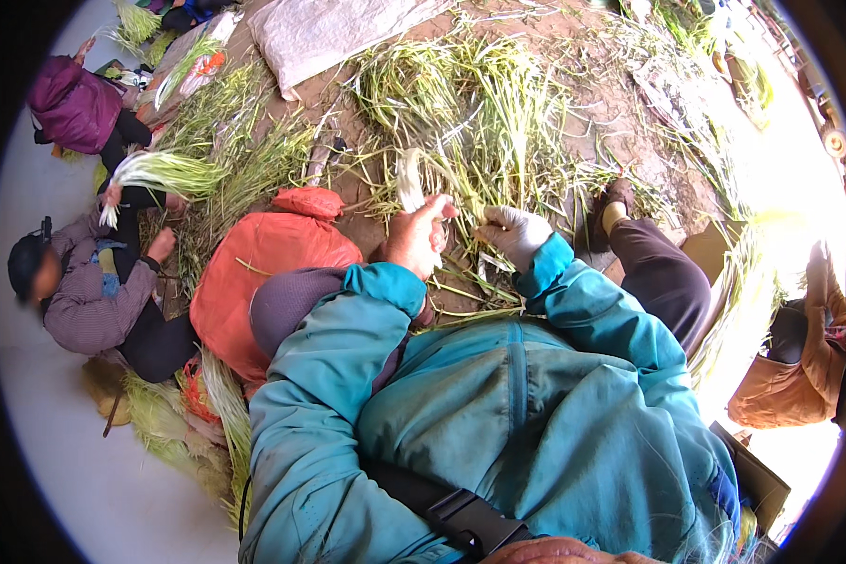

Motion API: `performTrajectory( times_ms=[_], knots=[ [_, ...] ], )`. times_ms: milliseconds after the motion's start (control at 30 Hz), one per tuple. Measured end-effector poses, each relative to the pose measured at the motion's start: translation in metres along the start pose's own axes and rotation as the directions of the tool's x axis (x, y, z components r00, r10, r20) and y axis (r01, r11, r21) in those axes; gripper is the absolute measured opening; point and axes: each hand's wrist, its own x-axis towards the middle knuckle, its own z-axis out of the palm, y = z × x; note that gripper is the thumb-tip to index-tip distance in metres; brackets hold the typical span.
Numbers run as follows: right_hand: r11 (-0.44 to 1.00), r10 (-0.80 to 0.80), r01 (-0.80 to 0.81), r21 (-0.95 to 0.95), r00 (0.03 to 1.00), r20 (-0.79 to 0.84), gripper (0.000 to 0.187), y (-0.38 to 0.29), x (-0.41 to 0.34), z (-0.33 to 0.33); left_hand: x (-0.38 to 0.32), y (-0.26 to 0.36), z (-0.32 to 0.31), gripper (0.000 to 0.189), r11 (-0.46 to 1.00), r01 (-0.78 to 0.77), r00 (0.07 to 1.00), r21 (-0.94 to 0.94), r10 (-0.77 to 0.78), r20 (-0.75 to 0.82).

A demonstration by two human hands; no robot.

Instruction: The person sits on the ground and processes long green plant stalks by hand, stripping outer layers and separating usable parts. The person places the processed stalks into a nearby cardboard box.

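Observation:
My left hand (414, 236) is closed round a small bundle of pale stalks (410, 182), whose whitish part stands up beyond the fingers. Close by on the right, my right hand (515, 233), in a thin whitish glove, pinches a yellowish-green leaf or stalk (474, 204) between thumb and fingers. The two hands are apart. Just beyond them lies a large heap of long green and yellow leafy stalks (507, 106) on the brown ground. Loose trimmings are scattered under and between my hands.
A full red plastic bag (261, 282) rests beside my left knee. A white woven sack (338, 35) lies beyond. One co-worker (99, 296) at the left holds pale stalks (169, 173); another in purple (77, 106) sits farther off. Cardboard (712, 250) and another person (793, 381) are at the right.

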Motion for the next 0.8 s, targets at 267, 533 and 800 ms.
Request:
performTrajectory(
  times_ms=[267,533,800],
  knots=[
    [0.917,-0.329,0.316,0.244,0.944,0.014,0.023,0.023,0.001,0.018,0.010,0.003,-0.002,0.017,0.967,0.169,0.986,-0.191,-0.166,0.036],
    [0.784,0.100,-0.448,0.430,0.775,0.624,0.035,0.056,0.015,0.037,0.009,-0.006,-0.003,0.012,0.985,0.157,0.987,0.068,-0.155,-0.030],
    [0.412,0.016,-0.337,0.847,0.932,0.363,0.042,0.004,0.030,0.011,0.003,-0.018,0.004,0.012,0.980,0.017,0.999,0.196,-0.025,0.040]
  ],
)
